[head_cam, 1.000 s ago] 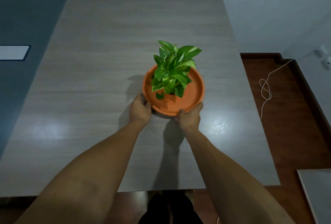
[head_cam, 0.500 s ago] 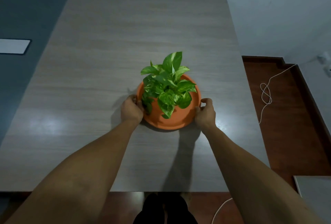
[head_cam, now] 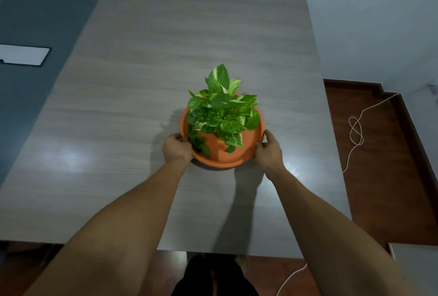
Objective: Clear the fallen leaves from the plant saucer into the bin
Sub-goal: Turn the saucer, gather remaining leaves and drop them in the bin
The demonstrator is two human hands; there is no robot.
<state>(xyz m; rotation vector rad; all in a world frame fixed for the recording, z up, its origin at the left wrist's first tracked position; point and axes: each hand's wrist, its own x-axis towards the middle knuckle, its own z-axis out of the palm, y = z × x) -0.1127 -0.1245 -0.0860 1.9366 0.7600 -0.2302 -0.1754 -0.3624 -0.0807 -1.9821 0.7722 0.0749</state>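
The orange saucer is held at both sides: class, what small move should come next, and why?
Probably let the left hand go and pinch the loose leaves lying in the saucer beside it, while the right hand steadies the rim. Both hands grip opposite edges, the saucer appears to sit on the table, and no bin is in view.

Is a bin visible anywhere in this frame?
No: only the table, the orange saucer with its plant, both hands, floor and a white cord show.
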